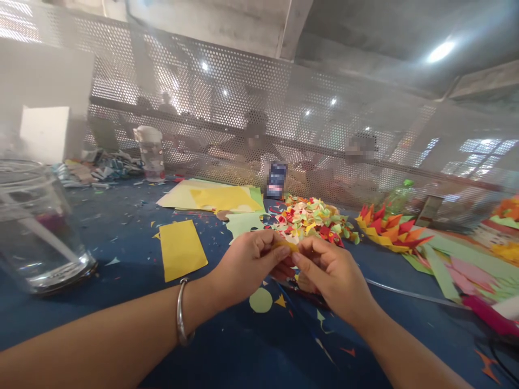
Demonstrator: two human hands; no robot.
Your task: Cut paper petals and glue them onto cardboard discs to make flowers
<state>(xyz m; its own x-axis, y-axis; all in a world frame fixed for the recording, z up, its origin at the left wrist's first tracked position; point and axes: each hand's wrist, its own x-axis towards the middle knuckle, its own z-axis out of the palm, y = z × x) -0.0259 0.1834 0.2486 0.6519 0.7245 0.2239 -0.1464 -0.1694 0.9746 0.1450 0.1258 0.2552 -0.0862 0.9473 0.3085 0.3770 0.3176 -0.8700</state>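
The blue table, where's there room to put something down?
Mostly bare table shows between the big glass and the yellow sheet, with small scraps. Another patch lies between the bracelet and the green circle, below the left hand in the picture. It's crowded beyond the right hand, around the paper pile and the spiky paper flower.

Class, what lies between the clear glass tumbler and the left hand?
In the head view, a yellow rectangular paper sheet lies between the clear glass tumbler and the left hand, with a pale paper scrap nearer the tumbler.

Glass (42, 232) left of left hand (252, 262)
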